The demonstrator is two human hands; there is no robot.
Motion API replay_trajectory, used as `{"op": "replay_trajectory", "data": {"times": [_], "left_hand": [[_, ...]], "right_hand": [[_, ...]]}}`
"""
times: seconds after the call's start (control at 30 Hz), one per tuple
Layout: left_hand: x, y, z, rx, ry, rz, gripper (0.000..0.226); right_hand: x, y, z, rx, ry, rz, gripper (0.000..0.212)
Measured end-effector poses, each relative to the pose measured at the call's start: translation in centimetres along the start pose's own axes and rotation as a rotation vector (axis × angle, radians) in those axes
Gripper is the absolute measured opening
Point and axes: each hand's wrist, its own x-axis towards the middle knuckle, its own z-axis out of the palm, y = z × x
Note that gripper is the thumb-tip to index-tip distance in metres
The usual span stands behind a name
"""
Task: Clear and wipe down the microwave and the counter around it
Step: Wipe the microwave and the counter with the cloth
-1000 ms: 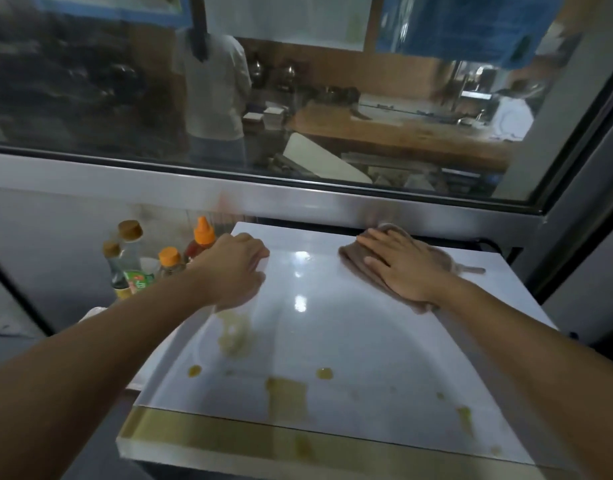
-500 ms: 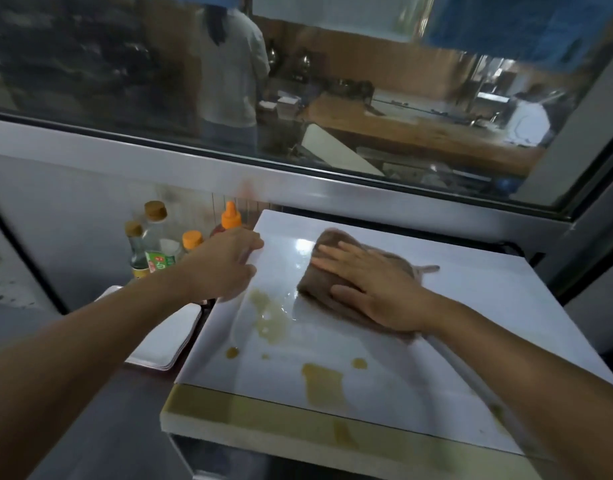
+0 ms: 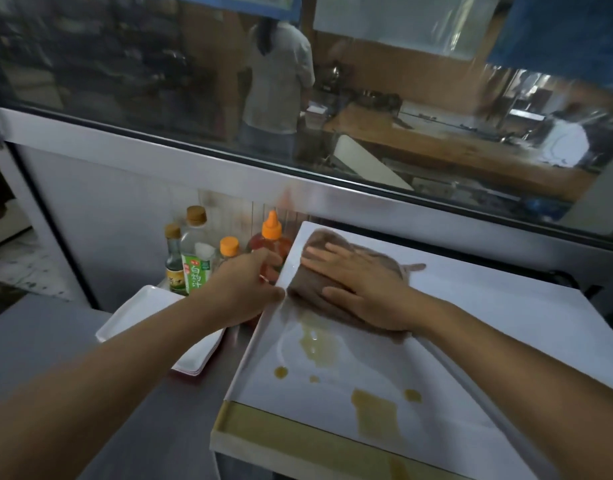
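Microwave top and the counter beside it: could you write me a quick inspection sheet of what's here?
Surface: white microwave top, yellow-brown spills near the front.
Job's things: brown cloth at the back left corner.
Clutter: sauce bottles and white trays on the grey counter.
Hands: right hand flat on the cloth; left hand at the microwave's left edge, grip unclear.
Cables: nothing seen.
Surroundings: window, a person behind.

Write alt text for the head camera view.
A right hand presses a brown cloth flat on a white microwave top marked with brown spills. The left hand grips its left edge, beside sauce bottles and a white tray.
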Motion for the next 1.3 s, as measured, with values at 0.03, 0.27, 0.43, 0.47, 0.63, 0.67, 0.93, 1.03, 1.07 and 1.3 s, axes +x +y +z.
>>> {"op": "replay_trajectory", "data": {"times": [0.03, 0.27, 0.43, 0.47, 0.63, 0.67, 0.93, 1.03, 1.07, 1.3], "left_hand": [[-0.2, -0.2, 0.0, 0.019, -0.005, 0.009, 0.038], [-0.8, -0.6, 0.6, -0.11, 0.054, 0.022, 0.035], [-1.6, -0.3, 0.6, -0.081, 0.088, 0.011, 0.048], [-1.9, -0.3, 0.4, -0.069, 0.109, 0.005, 0.045], [-3.9, -0.2, -0.9, -0.081, 0.194, -0.037, 0.03], [-4.4, -0.2, -1.2, -0.063, 0.191, -0.039, 0.033], [-7.9, 0.8, -1.6, -0.083, 0.133, 0.013, 0.034], [-8.4, 1.0, -1.1, -0.089, 0.068, 0.002, 0.036], [-8.5, 1.0, -0.8, -0.082, 0.054, -0.005, 0.036], [-9.0, 1.2, 0.7, 0.063, 0.083, 0.025, 0.046]], "right_hand": [[0.4, 0.3, -0.3, 0.01, 0.001, -0.01, 0.053], [7.7, 2.0, -0.7, 0.013, 0.023, 0.136, 0.041], [8.2, 1.5, -0.3, 0.026, 0.051, 0.119, 0.035], [7.8, 1.2, -0.2, 0.016, 0.055, 0.095, 0.035], [4.0, -3.0, 0.3, 0.006, 0.032, -0.02, 0.041], [3.0, -4.2, 0.5, -0.006, 0.015, -0.018, 0.043], [-5.1, -10.8, 1.1, 0.022, 0.084, -0.118, 0.048], [-4.1, -9.1, 0.7, 0.028, 0.043, -0.082, 0.05], [-3.2, -8.0, 0.6, 0.007, 0.025, -0.01, 0.05], [0.2, -3.9, 0.8, -0.029, -0.01, 0.309, 0.049]]}}
